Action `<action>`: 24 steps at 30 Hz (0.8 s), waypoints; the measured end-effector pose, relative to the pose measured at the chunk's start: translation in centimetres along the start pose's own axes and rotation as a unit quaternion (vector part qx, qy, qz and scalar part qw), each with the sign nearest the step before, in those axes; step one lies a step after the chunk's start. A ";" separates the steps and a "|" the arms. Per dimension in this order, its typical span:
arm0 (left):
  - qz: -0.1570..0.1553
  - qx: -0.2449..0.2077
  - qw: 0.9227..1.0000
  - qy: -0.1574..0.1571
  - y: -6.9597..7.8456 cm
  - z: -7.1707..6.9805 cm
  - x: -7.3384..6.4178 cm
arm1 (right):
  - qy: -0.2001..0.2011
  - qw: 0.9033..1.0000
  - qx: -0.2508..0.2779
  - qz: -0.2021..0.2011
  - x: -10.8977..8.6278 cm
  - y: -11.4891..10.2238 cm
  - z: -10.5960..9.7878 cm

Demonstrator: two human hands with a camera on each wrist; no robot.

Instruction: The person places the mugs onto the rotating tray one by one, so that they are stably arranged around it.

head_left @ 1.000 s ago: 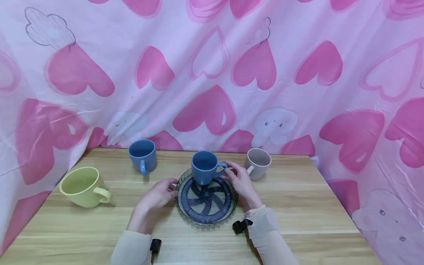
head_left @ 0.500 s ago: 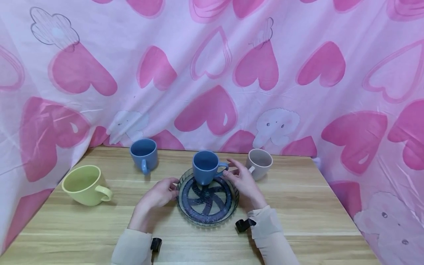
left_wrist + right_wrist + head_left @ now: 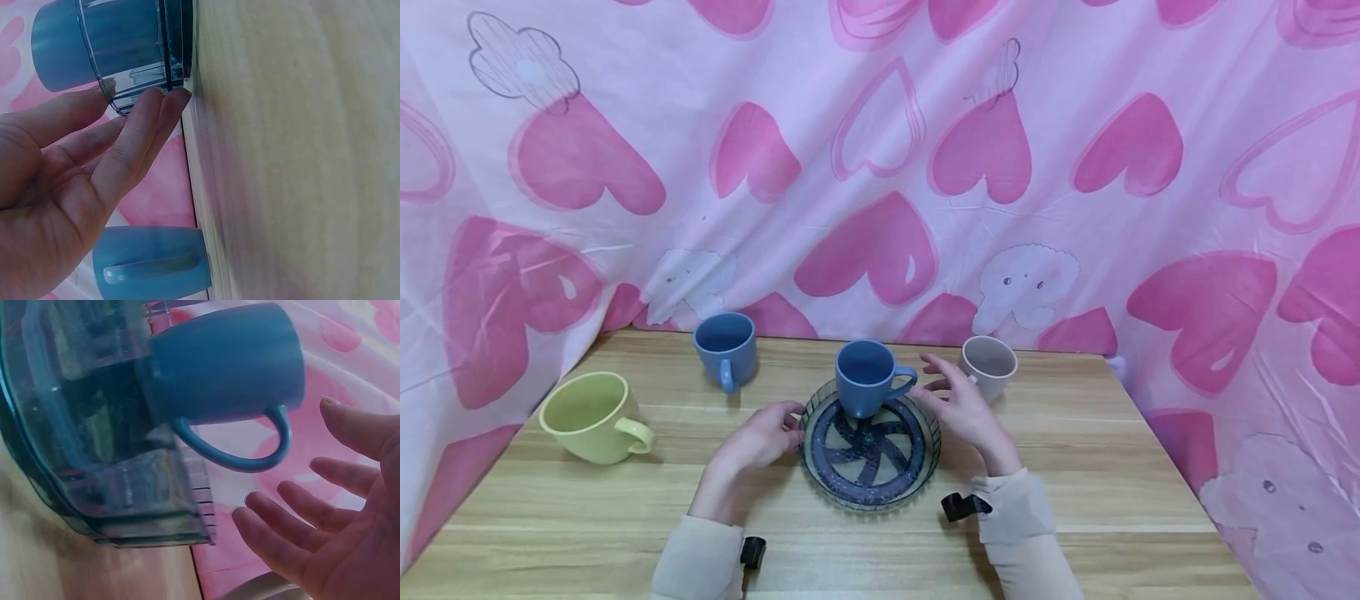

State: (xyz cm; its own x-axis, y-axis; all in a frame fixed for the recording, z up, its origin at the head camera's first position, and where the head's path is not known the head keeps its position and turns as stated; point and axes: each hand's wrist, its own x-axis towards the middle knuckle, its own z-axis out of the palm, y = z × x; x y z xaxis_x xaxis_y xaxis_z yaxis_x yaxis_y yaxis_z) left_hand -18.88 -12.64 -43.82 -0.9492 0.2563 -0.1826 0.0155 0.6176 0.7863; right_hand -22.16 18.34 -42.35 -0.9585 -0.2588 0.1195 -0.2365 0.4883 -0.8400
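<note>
A blue mug (image 3: 865,379) stands upright at the far side of a dark, clear glass dish (image 3: 868,500) with a ribbed wall and spiral pattern. My left hand (image 3: 763,435) touches the dish's left side with its fingertips; in the left wrist view those fingers (image 3: 128,147) lie nearly straight against the glass wall. My right hand (image 3: 962,408) is just right of the mug's handle, fingers spread, holding nothing. In the right wrist view a gap shows between the right fingertips (image 3: 244,515) and the handle (image 3: 240,464).
Another blue mug (image 3: 727,350) stands at the back left. A wide yellow-green cup (image 3: 597,421) is nearer on the left. A greyish mug (image 3: 991,371) sits just behind my right hand, partly hidden. A heart-patterned cloth (image 3: 865,250) hangs behind the wooden table (image 3: 1112,467).
My right hand has let go of the blue mug's handle and drawn slightly to the right, its fingers opening. The mug, the dish and my left hand stay where they were.
</note>
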 end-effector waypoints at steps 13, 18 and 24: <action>-0.009 0.004 1.000 -0.003 0.2 -0.2 -0.1 | 0.079 0.995 -0.010 -0.059 -1.3 0.1 -1.4; -0.003 0.002 1.000 -0.004 0.4 -0.3 -0.2 | 0.104 0.993 -0.005 -0.049 -2.1 0.2 -2.1; -0.006 -0.002 1.000 -0.005 0.2 -0.2 0.0 | 0.144 0.989 -0.008 -0.019 -3.4 -0.9 -2.9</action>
State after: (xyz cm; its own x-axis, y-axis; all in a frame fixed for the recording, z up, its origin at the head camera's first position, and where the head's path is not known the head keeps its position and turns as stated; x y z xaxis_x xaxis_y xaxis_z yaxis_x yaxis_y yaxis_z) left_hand -18.92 -12.69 -43.51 -0.9459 0.2570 -0.1980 0.0029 0.6170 0.7870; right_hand -19.15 21.19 -40.45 -0.9541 -0.0302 0.2981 -0.2731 0.4969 -0.8237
